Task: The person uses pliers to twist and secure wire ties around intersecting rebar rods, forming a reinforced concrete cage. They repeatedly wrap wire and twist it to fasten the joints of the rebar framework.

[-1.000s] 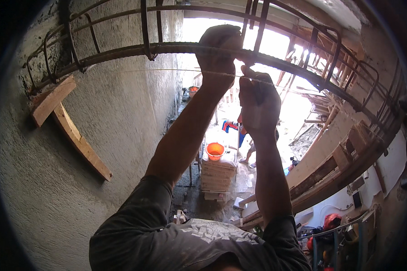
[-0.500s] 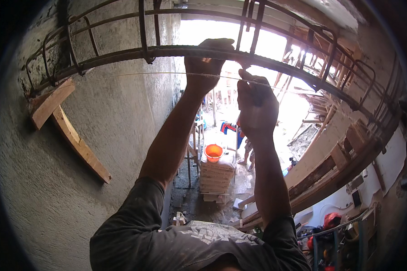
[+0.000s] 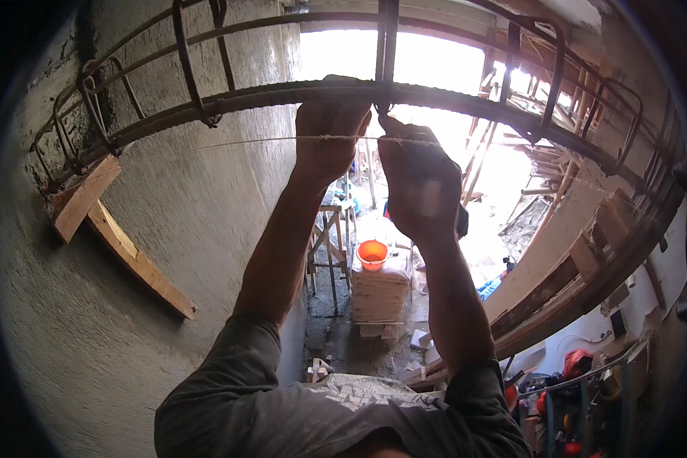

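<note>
A rebar cage [image 3: 267, 93] of ribbed bars and bent stirrups spans the upper view. My left hand [image 3: 330, 137] is raised and closed around its lower bar, with the fingertips hidden behind the steel. Close beside it, my right hand [image 3: 420, 183] is pinched just under the foot of a pair of stirrups [image 3: 385, 57]. Whatever lies between those fingertips is too small to make out. A thin string [image 3: 244, 142] runs across in front of both hands, below the bar. Its left end reaches a wooden piece [image 3: 88, 197] at the wall.
A rough grey wall [image 3: 175, 252] rises on the left, with a wooden brace [image 3: 141, 263] against it. Below stand an orange bucket [image 3: 372, 254] on a pale stack [image 3: 378, 298] and a wooden trestle [image 3: 328, 240]. Timber formwork [image 3: 557, 294] curves along the right.
The view has shifted, with the stirrups further left and the bucket further right. Both hands sit slightly left in view, and my right fingertips are now close under the stirrup pair.
</note>
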A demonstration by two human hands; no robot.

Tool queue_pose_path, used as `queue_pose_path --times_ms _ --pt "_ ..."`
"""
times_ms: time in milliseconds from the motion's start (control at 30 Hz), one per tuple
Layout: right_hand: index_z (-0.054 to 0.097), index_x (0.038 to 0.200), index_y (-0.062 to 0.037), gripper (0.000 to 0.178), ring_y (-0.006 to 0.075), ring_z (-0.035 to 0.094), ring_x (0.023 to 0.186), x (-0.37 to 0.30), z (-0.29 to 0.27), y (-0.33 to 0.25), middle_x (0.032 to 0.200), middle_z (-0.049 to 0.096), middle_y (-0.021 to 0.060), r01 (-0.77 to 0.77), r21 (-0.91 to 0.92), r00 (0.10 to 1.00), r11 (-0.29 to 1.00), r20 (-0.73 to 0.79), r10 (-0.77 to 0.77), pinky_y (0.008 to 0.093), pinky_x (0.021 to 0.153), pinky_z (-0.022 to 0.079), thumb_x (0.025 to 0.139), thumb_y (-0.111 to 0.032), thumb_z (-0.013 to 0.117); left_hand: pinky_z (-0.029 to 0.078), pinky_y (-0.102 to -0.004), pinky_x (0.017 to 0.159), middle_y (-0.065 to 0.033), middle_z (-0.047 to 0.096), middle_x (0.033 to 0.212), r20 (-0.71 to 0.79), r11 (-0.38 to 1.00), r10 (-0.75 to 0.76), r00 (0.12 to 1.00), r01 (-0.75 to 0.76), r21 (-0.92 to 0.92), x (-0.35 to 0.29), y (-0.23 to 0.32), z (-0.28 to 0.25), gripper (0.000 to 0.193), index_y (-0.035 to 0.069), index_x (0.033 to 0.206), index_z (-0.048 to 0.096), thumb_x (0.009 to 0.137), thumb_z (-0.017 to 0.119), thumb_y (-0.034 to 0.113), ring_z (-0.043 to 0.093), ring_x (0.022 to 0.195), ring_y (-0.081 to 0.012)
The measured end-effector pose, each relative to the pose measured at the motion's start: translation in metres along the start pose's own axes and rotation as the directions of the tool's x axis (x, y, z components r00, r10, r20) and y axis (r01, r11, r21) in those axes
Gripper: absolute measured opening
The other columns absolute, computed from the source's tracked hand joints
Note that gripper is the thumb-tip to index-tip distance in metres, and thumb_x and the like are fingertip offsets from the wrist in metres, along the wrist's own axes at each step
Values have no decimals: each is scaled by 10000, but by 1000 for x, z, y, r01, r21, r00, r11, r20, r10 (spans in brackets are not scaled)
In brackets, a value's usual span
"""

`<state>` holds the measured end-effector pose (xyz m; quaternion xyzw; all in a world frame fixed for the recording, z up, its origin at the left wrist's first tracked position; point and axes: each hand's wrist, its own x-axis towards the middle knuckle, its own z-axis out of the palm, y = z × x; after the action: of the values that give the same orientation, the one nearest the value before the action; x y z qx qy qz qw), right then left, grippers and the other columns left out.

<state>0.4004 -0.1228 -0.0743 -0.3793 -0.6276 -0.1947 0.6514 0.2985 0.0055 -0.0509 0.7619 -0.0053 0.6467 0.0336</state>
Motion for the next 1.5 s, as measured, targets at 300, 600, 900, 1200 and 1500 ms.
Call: queue_pose_path --times_ms 300,600,900,1200,1500 --pt "721 1049 -102 192 262 733 738 1 15 22 866 726 109 236 -37 969 971 -68 -238 365 662 591 879 -27 673 421 -260 622 -57 678 864 12 927 -215 977 208 -313 -8 15 -13 151 5 1083 687 956 682 86 566 718 -103" --pt "742 1031 -89 174 271 727 750 12 21 52 863 740 94 263 -57 963 963 -38 -266 367 676 590 865 -77 693 545 -304 780 -86 735 966 -65 951 232 971 -212 227 -20 15 -12 102 2 985 727 935 649 46 690 862 -162" --pt "726 1000 -71 195 234 734 798 -1 26 58 881 745 98 195 63 972 979 -143 -184 350 706 597 814 -25 759 437 -504 1112 -191 629 1314 367 39 -293 883 395 -918 -22 4 8 409 70 1270 622 902 643 248 595 1256 -294" --pt "714 999 -77 115 304 712 719 2 41 64 852 703 128 -85 211 994 974 -55 98 409 614 555 914 -153 728 540 -352 985 -190 672 1269 333 740 -239 912 393 -545 7 -2 -6 270 25 1100 717 959 681 252 637 1211 -206" --pt "649 837 -73 297 149 615 577 -148 14 108 735 649 53 -965 231 257 123 755 603 347 511 492 980 -333 656 495 -273 511 -39 623 624 4 686 287 958 -209 697 0 26 11 349 4 808 690 1031 634 267 623 554 -105"
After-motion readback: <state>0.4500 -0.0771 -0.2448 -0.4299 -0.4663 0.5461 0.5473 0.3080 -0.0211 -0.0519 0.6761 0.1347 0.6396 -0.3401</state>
